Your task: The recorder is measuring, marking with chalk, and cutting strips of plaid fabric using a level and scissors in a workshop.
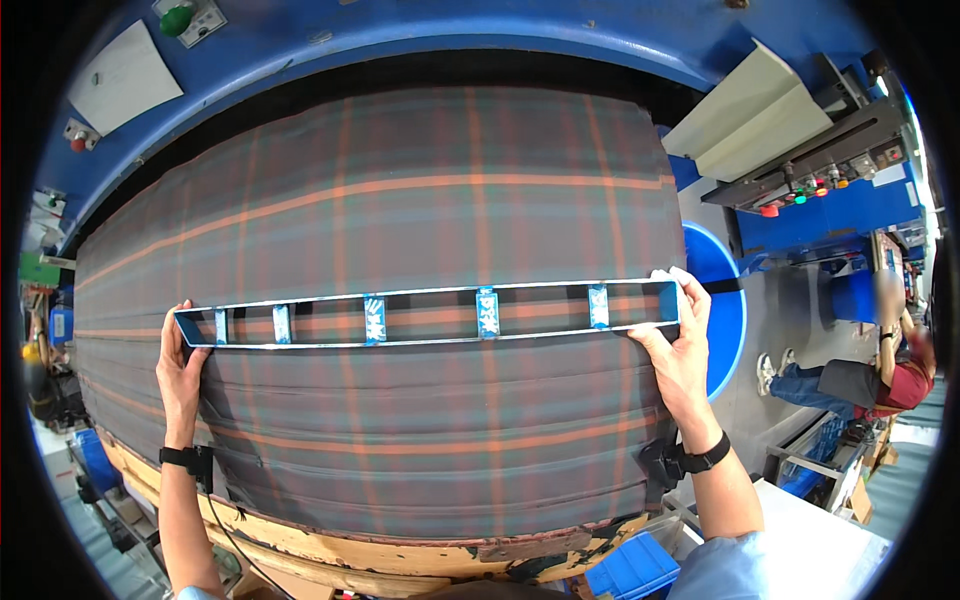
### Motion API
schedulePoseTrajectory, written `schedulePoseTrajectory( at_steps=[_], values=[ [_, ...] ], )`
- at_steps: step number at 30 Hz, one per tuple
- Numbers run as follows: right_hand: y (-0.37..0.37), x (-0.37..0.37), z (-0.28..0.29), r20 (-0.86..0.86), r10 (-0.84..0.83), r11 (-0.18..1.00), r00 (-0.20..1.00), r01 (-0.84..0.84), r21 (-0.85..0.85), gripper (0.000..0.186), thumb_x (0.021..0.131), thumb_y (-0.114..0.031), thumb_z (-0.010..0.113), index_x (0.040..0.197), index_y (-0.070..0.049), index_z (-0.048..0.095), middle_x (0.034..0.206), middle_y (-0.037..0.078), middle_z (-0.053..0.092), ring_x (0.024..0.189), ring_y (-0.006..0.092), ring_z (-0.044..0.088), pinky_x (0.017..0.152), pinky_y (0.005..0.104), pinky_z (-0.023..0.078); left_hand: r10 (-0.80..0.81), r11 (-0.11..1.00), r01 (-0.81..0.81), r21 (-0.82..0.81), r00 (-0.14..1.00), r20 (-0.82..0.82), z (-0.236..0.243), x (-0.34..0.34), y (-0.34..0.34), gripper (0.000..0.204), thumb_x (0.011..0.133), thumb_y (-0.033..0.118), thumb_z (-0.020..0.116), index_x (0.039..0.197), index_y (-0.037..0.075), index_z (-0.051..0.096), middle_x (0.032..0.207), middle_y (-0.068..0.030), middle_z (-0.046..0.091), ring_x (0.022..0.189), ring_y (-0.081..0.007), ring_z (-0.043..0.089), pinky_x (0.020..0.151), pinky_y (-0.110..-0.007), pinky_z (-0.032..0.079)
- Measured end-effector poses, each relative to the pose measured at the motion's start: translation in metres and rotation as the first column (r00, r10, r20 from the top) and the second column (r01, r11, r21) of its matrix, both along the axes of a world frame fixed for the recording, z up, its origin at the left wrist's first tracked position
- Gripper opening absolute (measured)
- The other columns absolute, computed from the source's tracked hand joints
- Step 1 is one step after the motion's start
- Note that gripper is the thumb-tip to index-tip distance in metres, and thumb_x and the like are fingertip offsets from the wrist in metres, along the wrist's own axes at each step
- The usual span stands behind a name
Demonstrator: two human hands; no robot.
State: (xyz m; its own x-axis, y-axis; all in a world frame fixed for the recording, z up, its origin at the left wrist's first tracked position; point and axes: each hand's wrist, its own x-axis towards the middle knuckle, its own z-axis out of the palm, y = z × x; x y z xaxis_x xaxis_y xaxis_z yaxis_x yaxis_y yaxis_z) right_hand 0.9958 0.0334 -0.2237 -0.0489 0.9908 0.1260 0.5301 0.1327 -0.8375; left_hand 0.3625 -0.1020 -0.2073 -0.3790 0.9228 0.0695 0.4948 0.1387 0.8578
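A long, narrow steel cutting die [487,313] with blue cross braces spans the plaid fabric [410,235], running left to right. My left hand [181,368] grips its tapered left end, thumb below and fingers around the outer edge. The squared right end is held in my right hand [686,350], with the thumb at the lower edge and fingers over the end. Dark grey cloth with orange and green lines lies under the die in a layered stack. Whether the die touches the cloth or hovers just above it, I cannot tell.
A blue machine beam [420,35] runs along the far side, with a green button [176,20]. At right stand a blue bin [722,330] and a control panel [815,185]. A worn wooden edge [400,555] borders the near side. Another person [850,385] is farther right.
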Motion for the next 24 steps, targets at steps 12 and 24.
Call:
schedulePoseTrajectory(
  at_steps=[12, 24],
  values=[
    [0.001, -0.004, 0.008, 0.058, -0.032, 0.999, 0.998, 0.034, -0.027, 0.075, 0.07, -0.01, 0.09, 0.139, -0.009, 0.061, 0.145, 0.01, 0.042, 0.138, 0.03, 0.044, 0.116, 0.041, 0.039, 0.082, 0.994, -0.087, -0.063, 0.994, -0.077, 0.013, 0.017, 0.009, 0.077, 0.085, -0.02, 0.05, 0.158, 0.001, 0.035, 0.16, -0.0124, 0.045, 0.144, -0.0199, 0.047, 0.118, -0.032, 0.038],
    [0.009, -0.006, 0.013, 0.333, 0.044, 0.994, 0.942, -0.076, 0.082, 0.06, 0.087, -0.017, 0.083, 0.139, -0.001, 0.058, 0.142, 0.02, 0.055, 0.131, 0.0394, 0.049, 0.113, 0.0523, 0.038, 0.134, 0.986, -0.138, -0.093, 0.99, -0.052, 0.018, 0.026, 0.012, 0.077, 0.087, -0.013, 0.068, 0.156, 0.002, 0.038, 0.156, -0.0096, 0.052, 0.147, -0.018, 0.044, 0.122, -0.033, 0.033]
  ],
)
